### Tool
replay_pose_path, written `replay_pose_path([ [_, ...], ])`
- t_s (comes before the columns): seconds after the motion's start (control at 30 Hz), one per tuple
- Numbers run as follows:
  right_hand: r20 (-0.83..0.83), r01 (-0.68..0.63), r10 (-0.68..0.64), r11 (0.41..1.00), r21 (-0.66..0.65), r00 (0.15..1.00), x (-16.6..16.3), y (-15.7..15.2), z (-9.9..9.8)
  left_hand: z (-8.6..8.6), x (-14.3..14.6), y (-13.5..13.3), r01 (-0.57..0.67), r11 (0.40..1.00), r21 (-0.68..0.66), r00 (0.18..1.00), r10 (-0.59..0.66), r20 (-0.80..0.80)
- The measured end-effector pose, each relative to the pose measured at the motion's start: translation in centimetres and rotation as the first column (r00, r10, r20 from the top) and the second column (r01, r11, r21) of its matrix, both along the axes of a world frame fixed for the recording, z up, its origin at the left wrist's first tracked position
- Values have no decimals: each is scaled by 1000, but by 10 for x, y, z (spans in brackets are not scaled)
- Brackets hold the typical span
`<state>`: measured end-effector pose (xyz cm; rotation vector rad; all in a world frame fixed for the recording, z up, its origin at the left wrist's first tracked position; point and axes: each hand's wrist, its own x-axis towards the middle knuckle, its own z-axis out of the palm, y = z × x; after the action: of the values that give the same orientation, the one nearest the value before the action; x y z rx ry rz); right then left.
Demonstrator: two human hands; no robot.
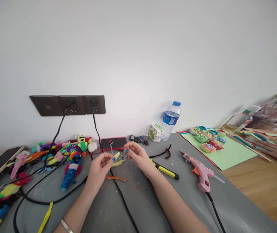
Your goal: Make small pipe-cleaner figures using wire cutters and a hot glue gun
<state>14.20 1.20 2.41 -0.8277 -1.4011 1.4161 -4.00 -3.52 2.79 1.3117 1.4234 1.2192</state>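
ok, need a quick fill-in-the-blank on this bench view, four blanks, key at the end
1. A small pale yellow piece is pinched in the person's ____ hand.
2. The body of the glue gun is ____.
3. The cap on the water bottle is ____.
4. Exactly ____ black plugs sit in the wall sockets.

Missing words: left; pink; blue; two.

Looks forward and down from head height, close above left hand and right hand, facing the wall.
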Motion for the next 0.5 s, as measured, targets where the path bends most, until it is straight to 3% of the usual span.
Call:
replay_pose_path([
  [0.17,66,95,-97,995,34,993,0,3,-7,-2,0,2,-18,1000,9,1000,18,26],
  [0.33,235,237,-284,949,210,930,1,2,-3,-1,0,2,-24,1000,6,999,24,42],
  [0.43,448,263,-411,896,357,794,12,-5,14,0,-1,1,-16,999,33,1000,16,19],
  [0.5,665,220,-472,875,431,579,24,-14,27,0,-2,2,-12,999,53,1000,11,1],
])
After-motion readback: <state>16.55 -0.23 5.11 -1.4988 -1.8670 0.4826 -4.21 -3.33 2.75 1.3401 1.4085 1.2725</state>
